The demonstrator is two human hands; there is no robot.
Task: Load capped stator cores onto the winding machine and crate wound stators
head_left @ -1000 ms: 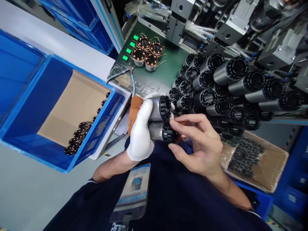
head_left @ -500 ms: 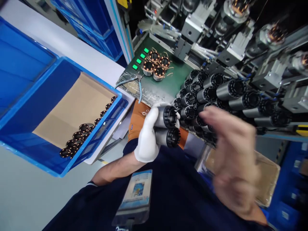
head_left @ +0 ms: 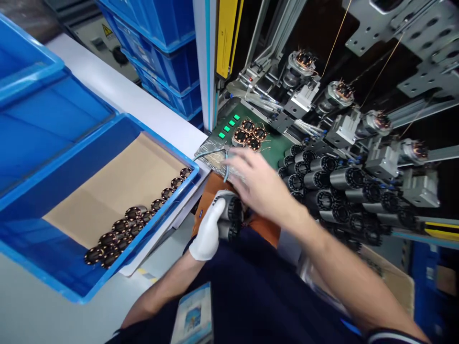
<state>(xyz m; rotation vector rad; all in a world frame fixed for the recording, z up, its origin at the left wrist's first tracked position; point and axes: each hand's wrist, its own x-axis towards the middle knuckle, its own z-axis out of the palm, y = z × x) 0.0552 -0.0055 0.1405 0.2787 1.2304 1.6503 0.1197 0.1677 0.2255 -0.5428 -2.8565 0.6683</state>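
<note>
My left hand, in a white glove, is closed around two unwound motor stator cores, grey cylinders with black slotted ends, held in front of my body. My bare right hand is over the near edge of the green worktop, slightly blurred, its fingers stretched and apart. It is nearest to the cutting pliers with light blue handles, and its fingertips overlap part of them; whether they touch cannot be told. Just beyond lies a group of copper-wound stators with loose wire ends.
At left, a blue crate lined with cardboard holds several wound stators. Bare stator cores are stacked at right, below winding machine heads. Blue crates stand behind a white ledge. Green lit buttons sit on the worktop.
My right hand has swung left from beside the stacked cores to the pliers. My left hand still holds the two stator cores. The camera view has shifted.
</note>
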